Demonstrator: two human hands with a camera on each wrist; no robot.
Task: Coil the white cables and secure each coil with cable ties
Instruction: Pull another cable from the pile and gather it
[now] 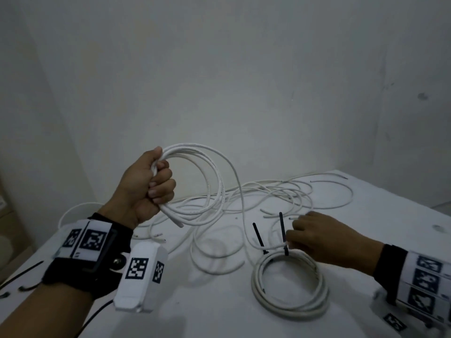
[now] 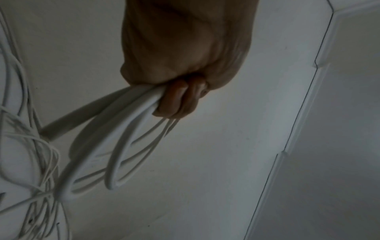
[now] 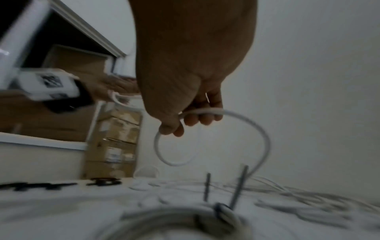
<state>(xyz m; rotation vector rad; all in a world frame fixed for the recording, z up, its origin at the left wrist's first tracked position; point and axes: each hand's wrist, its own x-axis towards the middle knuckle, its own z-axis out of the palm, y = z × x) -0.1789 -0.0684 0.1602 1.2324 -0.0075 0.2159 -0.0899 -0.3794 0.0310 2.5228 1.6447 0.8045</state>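
Note:
My left hand [image 1: 151,184] is raised above the table and grips a half-wound coil of white cable [image 1: 207,181], several loops hanging from the fist [image 2: 176,97]. The free run of this cable drops to the table and curves to my right hand [image 1: 307,234], which holds the strand [image 3: 205,112] between thumb and curled fingers just above the table. A finished white coil [image 1: 290,281] lies flat in front of the right hand, bound by two black cable ties [image 1: 283,232] whose tails stick up. More loose white cables [image 1: 288,193] lie tangled behind.
The white table [image 1: 219,313] stands against a pale wall. Spare black cable ties [image 1: 22,276] lie at its left edge. In the right wrist view, cardboard boxes [image 3: 117,138] stand beyond the table's left side.

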